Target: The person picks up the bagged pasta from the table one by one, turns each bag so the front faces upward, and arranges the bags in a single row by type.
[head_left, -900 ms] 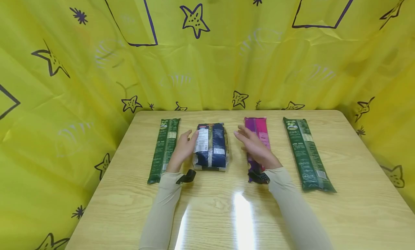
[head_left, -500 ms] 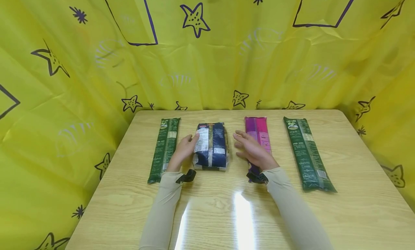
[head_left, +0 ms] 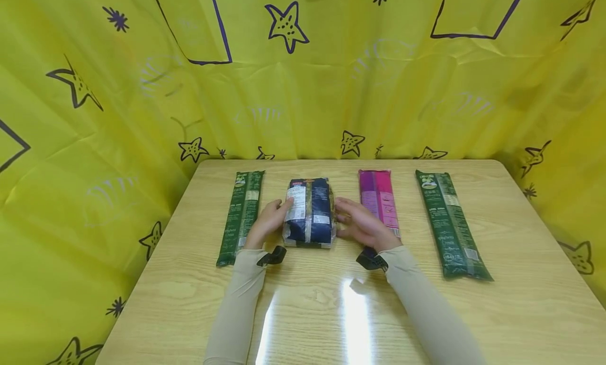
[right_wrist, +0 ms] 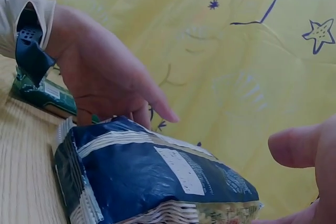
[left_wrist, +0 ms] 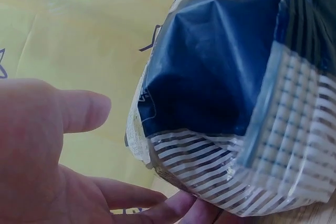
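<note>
A plump dark blue bag of pasta (head_left: 310, 212) with a clear window lies on the table in front of me. My left hand (head_left: 269, 223) is at its left side, thumb raised apart from the bag, and the left wrist view shows the fingertips (left_wrist: 184, 203) at its lower edge. From the right, my right hand (head_left: 362, 223) reaches to the bag's other side with fingers loosely bent. In the right wrist view the right thumb (right_wrist: 296, 145) stands off the bag, while the other fingers come in low by its edge, mostly out of frame.
A green spaghetti pack (head_left: 241, 218) lies left of the left hand. A pink and purple pack (head_left: 379, 191) is partly covered by the right hand, with another green pack (head_left: 447, 223) farther right. A yellow curtain (head_left: 303, 91) hangs behind the wooden table (head_left: 307, 312).
My right hand has moved left and slightly down, from over the pink pack to the blue bag's right side. The left hand has stayed almost in place; the packs have not moved.
</note>
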The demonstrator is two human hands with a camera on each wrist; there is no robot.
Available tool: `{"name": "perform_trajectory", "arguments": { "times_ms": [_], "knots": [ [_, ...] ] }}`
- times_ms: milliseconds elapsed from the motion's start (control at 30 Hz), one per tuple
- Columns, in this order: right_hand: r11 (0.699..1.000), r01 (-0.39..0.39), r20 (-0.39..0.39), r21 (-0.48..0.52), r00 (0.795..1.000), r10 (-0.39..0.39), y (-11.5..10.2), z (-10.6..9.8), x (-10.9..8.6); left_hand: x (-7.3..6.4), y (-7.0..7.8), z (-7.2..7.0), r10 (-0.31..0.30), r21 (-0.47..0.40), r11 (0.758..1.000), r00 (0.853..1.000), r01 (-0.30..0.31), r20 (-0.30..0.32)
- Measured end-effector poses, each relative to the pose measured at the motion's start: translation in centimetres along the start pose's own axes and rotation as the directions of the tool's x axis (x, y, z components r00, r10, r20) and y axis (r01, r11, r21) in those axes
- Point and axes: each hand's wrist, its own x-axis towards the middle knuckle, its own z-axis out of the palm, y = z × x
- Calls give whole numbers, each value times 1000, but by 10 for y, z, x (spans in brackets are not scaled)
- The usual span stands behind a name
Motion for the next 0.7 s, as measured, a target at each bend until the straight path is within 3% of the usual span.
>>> {"name": "perform_trajectory", "arguments": {
  "times_ms": [367,700],
  "knots": [
    [1000,5,-18,0,1000,-5,1,2,0,-1,1,1,-2,-61,998,999,5,49],
    [1000,-11,-51,27,999,13,2,3,1,-2,1,1,-6,-89,996,999,10,48]
  ]
}}
